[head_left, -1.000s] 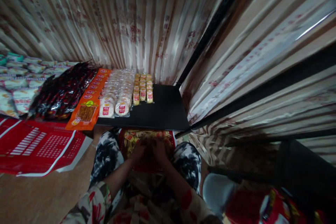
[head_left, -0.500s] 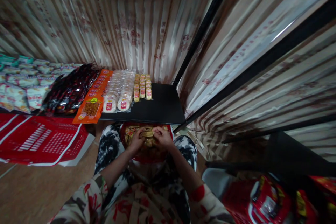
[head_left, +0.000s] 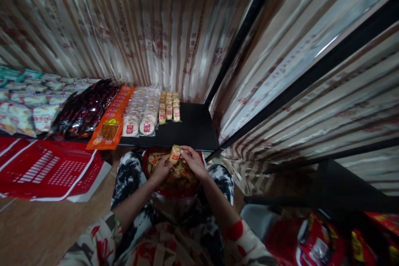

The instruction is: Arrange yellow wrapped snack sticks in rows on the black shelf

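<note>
Between my two hands is a small yellow wrapped snack packet [head_left: 175, 153] with a red label, tilted upright. My left hand [head_left: 162, 168] pinches its lower left side, and the fingers of my right hand [head_left: 192, 159] close on its upper right edge. Below them, between my knees, a red container [head_left: 179, 191] holds many similar gold-wrapped packets [head_left: 176, 173]. On the black shelf [head_left: 196, 126] in front, matching yellow packets [head_left: 169, 107] stand in short rows beside two rows of round white crackers [head_left: 139, 112] in clear wrap.
Left along the shelf lie an orange snack bag [head_left: 109, 120], dark shiny packets [head_left: 84, 108] and white bags [head_left: 34, 99]. A red basket [head_left: 59, 170] sits at lower left. Black frame posts [head_left: 243, 37] and striped curtains [head_left: 174, 20] rise ahead. Red packages [head_left: 321, 237] are at lower right.
My hands, earlier low over the container, now hold a yellow packet up between them with its red label showing. The packets on the shelf remain in place.
</note>
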`<state>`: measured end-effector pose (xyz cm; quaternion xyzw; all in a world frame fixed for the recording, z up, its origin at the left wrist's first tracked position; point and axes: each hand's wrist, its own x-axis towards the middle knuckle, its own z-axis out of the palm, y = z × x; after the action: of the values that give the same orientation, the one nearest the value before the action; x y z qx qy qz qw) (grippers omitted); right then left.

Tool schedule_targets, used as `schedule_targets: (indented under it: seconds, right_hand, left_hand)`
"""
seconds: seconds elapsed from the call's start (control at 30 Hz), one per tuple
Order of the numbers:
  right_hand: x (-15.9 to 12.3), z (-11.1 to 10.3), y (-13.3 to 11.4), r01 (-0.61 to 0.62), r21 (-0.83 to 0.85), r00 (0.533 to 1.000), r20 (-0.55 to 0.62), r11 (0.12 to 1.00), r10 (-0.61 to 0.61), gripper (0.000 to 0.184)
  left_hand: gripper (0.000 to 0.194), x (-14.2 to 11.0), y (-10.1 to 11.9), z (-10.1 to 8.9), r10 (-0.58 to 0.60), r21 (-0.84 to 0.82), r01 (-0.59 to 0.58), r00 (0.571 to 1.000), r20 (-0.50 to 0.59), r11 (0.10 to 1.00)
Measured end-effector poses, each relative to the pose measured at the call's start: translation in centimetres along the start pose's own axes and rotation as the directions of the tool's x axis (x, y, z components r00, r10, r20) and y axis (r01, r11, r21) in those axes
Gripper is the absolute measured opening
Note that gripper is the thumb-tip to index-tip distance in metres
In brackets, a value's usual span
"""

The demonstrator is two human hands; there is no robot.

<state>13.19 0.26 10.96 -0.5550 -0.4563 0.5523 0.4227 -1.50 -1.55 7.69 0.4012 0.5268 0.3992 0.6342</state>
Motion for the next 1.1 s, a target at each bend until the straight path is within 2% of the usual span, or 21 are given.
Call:
schedule_targets:
  seconds: [0.07,0.2,0.3,0.37,0.43,0.5,0.57,0.67,0.8,0.93,1.1]
  right_hand:
    - [0.2,0.4,0.4,0.023,0.021,0.999,0.038,1.000,-0.024,0.037]
    - [0.8,1.1,0.9,0.143,-0.002,0.988,0.063,0.990,-0.143,0.030]
    - [1.7,1.4,0.3,0.182,-0.049,0.982,0.051,0.982,-0.179,0.028]
    - [2.7,1.6,-0.4,0.202,-0.087,0.979,0.039,0.976,-0.199,0.028]
    - [3.9,1.7,-1.2,0.224,-0.155,0.974,0.002,0.962,-0.226,0.028]
    - [5.4,1.9,-1.9,0.235,-0.272,0.963,-0.067,0.933,-0.262,0.028]
    - [6.9,2.1,-2.6,0.222,-0.387,0.945,-0.142,0.895,-0.295,0.029]
    - [9.3,2.7,-3.5,0.206,-0.471,0.922,-0.200,0.858,-0.331,0.027]
    - [12.2,3.6,-4.1,0.225,-0.536,0.896,-0.213,0.814,-0.388,0.021]
    - [14.3,4.2,-4.2,0.224,-0.657,0.870,-0.199,0.720,-0.452,0.015]
    - [15.2,4.5,-4.3,0.240,-0.725,0.852,-0.161,0.646,-0.498,0.012]
  left_hand:
    - [0.041,0.1,0.8,0.1,0.007,-0.014,-0.007,1.000,0.004,1.000]
    - [0.035,0.6,2.2,0.4,0.030,-0.015,-0.030,1.000,-0.004,0.999]
    - [0.034,1.5,2.9,0.4,0.063,0.004,-0.063,0.998,-0.020,0.998]
    - [0.036,2.2,3.4,0.2,0.102,0.062,-0.097,0.991,-0.083,0.993]
    - [0.039,2.8,3.8,0.0,0.190,0.190,-0.153,0.962,-0.194,0.970]
    - [0.039,3.4,4.4,-0.3,0.324,0.353,-0.218,0.906,-0.273,0.910]
    - [0.037,3.9,5.0,-0.4,0.460,0.485,-0.297,0.848,-0.262,0.823]
    - [0.037,5.0,5.9,-0.3,0.588,0.576,-0.413,0.794,-0.151,0.705]
    - [0.043,7.3,6.6,-0.1,0.590,0.601,-0.439,0.805,-0.067,0.668]
    - [0.047,9.4,7.0,-0.2,0.549,0.616,-0.389,0.831,-0.086,0.685]
    - [0.049,10.9,7.0,-0.4,0.506,0.577,-0.359,0.855,-0.112,0.734]
